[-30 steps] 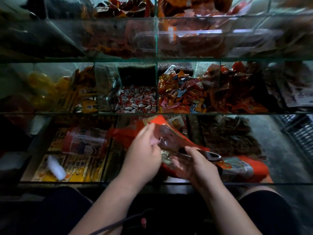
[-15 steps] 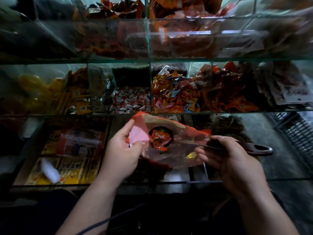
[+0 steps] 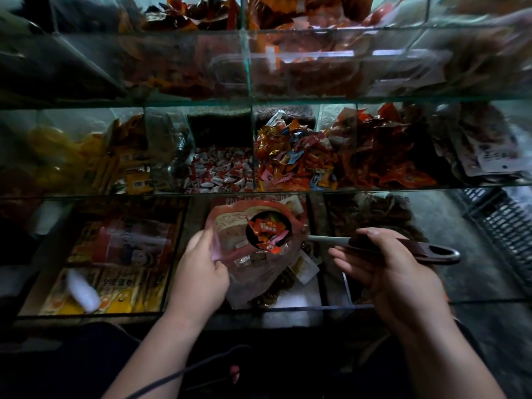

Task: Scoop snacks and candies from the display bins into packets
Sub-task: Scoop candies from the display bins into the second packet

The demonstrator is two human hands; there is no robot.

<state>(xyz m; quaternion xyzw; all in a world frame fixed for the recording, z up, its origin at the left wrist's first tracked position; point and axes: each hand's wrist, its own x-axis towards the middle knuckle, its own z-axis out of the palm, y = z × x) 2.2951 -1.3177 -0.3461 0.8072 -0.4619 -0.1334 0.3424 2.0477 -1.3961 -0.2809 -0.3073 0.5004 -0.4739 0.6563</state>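
Left hand (image 3: 198, 272) grips the packet (image 3: 253, 254) open; right hand (image 3: 385, 266) holds the candy-filled scoop (image 3: 269, 229) inside it.

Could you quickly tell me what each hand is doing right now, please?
Left hand: closed on the packet.
Right hand: closed on the scoop handle.

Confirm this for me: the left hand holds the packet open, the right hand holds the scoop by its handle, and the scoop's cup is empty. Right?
Not quite. In the head view, the scoop is full of wrapped candies, not empty. The rest stands: the left hand holds the packet open and the right hand grips the handle.
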